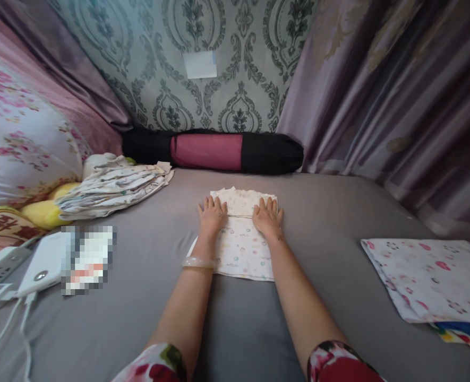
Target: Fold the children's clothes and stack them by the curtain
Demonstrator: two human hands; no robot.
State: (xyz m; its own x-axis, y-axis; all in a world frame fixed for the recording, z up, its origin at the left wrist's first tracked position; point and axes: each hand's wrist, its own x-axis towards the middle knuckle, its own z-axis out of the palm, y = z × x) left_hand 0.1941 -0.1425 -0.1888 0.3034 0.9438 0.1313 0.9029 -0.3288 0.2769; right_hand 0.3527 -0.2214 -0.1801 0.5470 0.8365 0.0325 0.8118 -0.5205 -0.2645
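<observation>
A small white garment [242, 249] with a pale coloured print lies flat on the grey bed sheet [322, 212], its far part folded over toward me. My left hand [213, 215] rests on the left side of that folded part, fingers spread and pointing away. On the right side my right hand [268, 216] presses down in the same way, its fingers stretched out and the thumb turned inward. Between the two hands the edge of the fold shows. Neither hand grips the cloth.
Folded printed cloths [429, 276] lie at the right. To the left are a pile of printed clothes [119, 185], a yellow plush thing [45, 212], a white power bank [47, 262] with cables and a power strip [3, 265]. A black and maroon bag [206, 151] lies along the wall.
</observation>
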